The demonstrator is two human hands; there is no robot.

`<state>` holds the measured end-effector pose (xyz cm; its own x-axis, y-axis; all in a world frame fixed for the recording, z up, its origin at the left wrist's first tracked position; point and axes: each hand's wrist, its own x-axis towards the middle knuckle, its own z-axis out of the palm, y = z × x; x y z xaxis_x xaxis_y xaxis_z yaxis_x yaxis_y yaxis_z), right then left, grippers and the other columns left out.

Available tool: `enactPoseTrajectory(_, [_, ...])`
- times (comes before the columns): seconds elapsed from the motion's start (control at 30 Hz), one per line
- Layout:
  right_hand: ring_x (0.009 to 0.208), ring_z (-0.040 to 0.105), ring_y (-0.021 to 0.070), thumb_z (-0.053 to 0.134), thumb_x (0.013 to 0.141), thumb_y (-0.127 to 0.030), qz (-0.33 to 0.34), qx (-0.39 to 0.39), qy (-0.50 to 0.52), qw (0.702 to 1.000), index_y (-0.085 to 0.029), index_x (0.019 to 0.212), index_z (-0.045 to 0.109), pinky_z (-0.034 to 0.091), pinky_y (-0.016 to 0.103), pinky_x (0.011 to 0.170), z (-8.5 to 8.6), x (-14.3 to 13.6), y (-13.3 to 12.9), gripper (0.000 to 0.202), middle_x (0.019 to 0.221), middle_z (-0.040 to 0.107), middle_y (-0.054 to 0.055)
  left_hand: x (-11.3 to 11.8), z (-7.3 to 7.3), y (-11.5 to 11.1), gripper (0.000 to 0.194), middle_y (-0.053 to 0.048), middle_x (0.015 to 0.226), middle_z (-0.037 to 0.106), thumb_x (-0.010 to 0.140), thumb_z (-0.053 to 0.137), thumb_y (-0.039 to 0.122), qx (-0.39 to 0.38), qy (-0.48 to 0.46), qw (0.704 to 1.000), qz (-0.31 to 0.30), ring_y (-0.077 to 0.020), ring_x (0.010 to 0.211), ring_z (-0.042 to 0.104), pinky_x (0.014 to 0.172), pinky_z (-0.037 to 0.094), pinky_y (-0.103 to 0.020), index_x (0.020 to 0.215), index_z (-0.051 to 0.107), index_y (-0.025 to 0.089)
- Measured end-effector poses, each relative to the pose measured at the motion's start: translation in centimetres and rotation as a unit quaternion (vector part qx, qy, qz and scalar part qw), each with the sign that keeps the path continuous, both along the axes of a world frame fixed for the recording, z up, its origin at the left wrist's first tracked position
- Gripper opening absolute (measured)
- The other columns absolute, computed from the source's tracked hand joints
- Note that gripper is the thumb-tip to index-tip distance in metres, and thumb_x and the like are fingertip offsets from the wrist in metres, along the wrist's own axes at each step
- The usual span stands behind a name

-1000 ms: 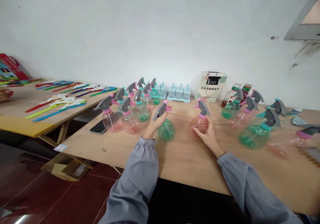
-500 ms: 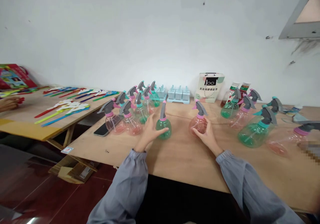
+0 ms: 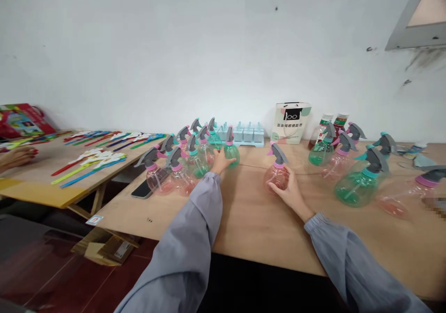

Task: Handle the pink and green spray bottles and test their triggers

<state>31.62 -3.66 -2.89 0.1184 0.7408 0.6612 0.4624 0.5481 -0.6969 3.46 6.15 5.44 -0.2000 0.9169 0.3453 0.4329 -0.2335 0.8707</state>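
My left hand [image 3: 223, 160] is wrapped round a green spray bottle [image 3: 231, 151] with a pink collar, toward the back of the table and beside the left group. Nearer me, my right hand [image 3: 288, 187] grips the body of a pink spray bottle [image 3: 276, 177] with a grey trigger head, standing upright on the table. Several pink and green spray bottles [image 3: 181, 176] stand close together left of my left hand. On the right is another group, including a large green spray bottle [image 3: 356, 187] and a pink spray bottle [image 3: 395, 201].
A phone [image 3: 142, 189] lies by the left bottles. Against the wall stand a pale blue popsicle mould [image 3: 248, 136], a paper bag [image 3: 290, 124] and two drink bottles [image 3: 339, 127]. Colourful strips [image 3: 94, 164] cover the left table, where another person's hand [image 3: 17, 158] rests.
My left hand has carried the green spray bottle away from me, to the back of the table beside the left group. My right hand stays on the pink one.
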Motion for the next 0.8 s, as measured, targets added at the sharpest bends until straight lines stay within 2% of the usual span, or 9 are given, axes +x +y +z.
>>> enactPoseTrajectory(0.07, [0.128, 0.055, 0.0344, 0.078, 0.074, -0.052, -0.001, 0.001, -0.001, 1.000, -0.022, 0.141, 0.039, 0.044, 0.059, 0.112, 0.1, 0.0, -0.1, 0.084, 0.138, 0.052, 0.017, 0.3, 0.6, 1.8, 0.061, -0.013, 0.122, 0.050, 0.054, 0.090, 0.018, 0.000, -0.037, 0.999, -0.002, -0.0313, 0.126, 0.050, 0.112, 0.037, -0.041, 0.103, 0.054, 0.016])
enactPoseTrajectory(0.2, [0.130, 0.055, 0.0341, 0.077, 0.076, -0.051, -0.001, -0.012, -0.003, 1.000, -0.022, 0.142, 0.038, 0.044, 0.058, 0.112, 0.2, -0.3, -0.6, 0.082, 0.139, 0.052, 0.017, 0.6, 1.2, 4.3, 0.054, -0.015, 0.120, 0.053, 0.060, 0.089, 0.022, -0.009, -0.051, 0.999, 0.008, -0.0303, 0.125, 0.052, 0.107, 0.040, -0.037, 0.096, 0.050, 0.016])
enactPoseTrajectory(0.37, [0.132, 0.053, 0.0326, 0.076, 0.076, -0.051, 0.013, -0.033, 0.010, 0.999, -0.023, 0.140, 0.038, 0.044, 0.055, 0.113, 0.4, -0.7, -1.3, 0.080, 0.138, 0.052, 0.015, 1.5, 1.8, 6.2, 0.069, -0.024, 0.135, 0.046, 0.058, 0.087, 0.010, -0.048, -0.009, 0.998, 0.041, -0.0396, 0.133, 0.046, 0.111, 0.036, -0.049, 0.115, 0.049, 0.012])
enactPoseTrajectory(0.5, [0.133, 0.051, 0.0325, 0.077, 0.077, -0.049, 0.028, -0.046, 0.025, 0.998, -0.021, 0.140, 0.037, 0.041, 0.056, 0.115, 0.5, -0.9, -1.6, 0.079, 0.139, 0.050, 0.016, 2.5, 1.8, 6.0, 0.088, -0.028, 0.146, 0.034, 0.063, 0.087, 0.018, -0.043, 0.018, 0.997, 0.065, -0.0411, 0.142, 0.037, 0.114, 0.034, -0.049, 0.136, 0.038, 0.009])
enactPoseTrajectory(0.57, [0.133, 0.050, 0.0332, 0.077, 0.077, -0.049, 0.034, -0.047, 0.029, 0.998, -0.021, 0.140, 0.036, 0.040, 0.057, 0.115, 0.5, -0.9, -1.5, 0.080, 0.140, 0.048, 0.017, 3.0, 1.5, 4.6, 0.082, -0.028, 0.148, 0.030, 0.073, 0.081, 0.026, 0.005, 0.035, 0.997, 0.067, -0.0387, 0.144, 0.035, 0.116, 0.033, -0.046, 0.140, 0.035, 0.009])
enactPoseTrajectory(0.63, [0.132, 0.051, 0.0342, 0.077, 0.076, -0.051, 0.033, -0.047, 0.029, 0.998, -0.021, 0.141, 0.035, 0.041, 0.058, 0.114, 0.5, -0.9, -1.4, 0.083, 0.140, 0.047, 0.018, 3.5, 1.0, 2.2, 0.066, -0.027, 0.147, 0.032, 0.087, 0.068, 0.036, 0.061, 0.037, 0.997, 0.023, -0.0351, 0.140, 0.041, 0.115, 0.035, -0.045, 0.140, 0.038, 0.009])
enactPoseTrajectory(0.7, [0.132, 0.050, 0.0357, 0.078, 0.075, -0.054, 0.016, -0.049, 0.009, 0.999, -0.021, 0.144, 0.034, 0.042, 0.059, 0.113, 0.5, -0.9, -1.6, 0.088, 0.139, 0.047, 0.018, 4.3, 0.4, -1.0, 0.059, -0.024, 0.146, 0.036, 0.094, 0.054, 0.047, 0.078, 0.020, 0.992, -0.093, -0.0318, 0.134, 0.049, 0.113, 0.039, -0.046, 0.140, 0.040, 0.013])
enactPoseTrajectory(0.77, [0.134, 0.048, 0.0376, 0.078, 0.074, -0.056, 0.006, -0.050, -0.043, 0.998, -0.022, 0.148, 0.031, 0.041, 0.061, 0.113, 0.8, -1.3, -2.0, 0.094, 0.139, 0.046, 0.018, 5.4, 0.0, -4.4, 0.073, -0.020, 0.151, 0.037, 0.088, 0.061, 0.057, 0.059, 0.019, 0.967, -0.247, -0.0328, 0.138, 0.046, 0.113, 0.039, -0.048, 0.145, 0.038, 0.019])
enactPoseTrajectory(0.8, [0.136, 0.046, 0.0381, 0.077, 0.075, -0.057, 0.014, -0.049, -0.079, 0.996, -0.023, 0.152, 0.029, 0.040, 0.061, 0.113, 0.9, -1.6, -2.3, 0.096, 0.140, 0.045, 0.018, 6.0, 0.0, -6.0, 0.086, -0.018, 0.155, 0.034, 0.080, 0.070, 0.059, 0.055, 0.022, 0.952, -0.299, -0.0342, 0.143, 0.040, 0.116, 0.037, -0.049, 0.149, 0.034, 0.022])
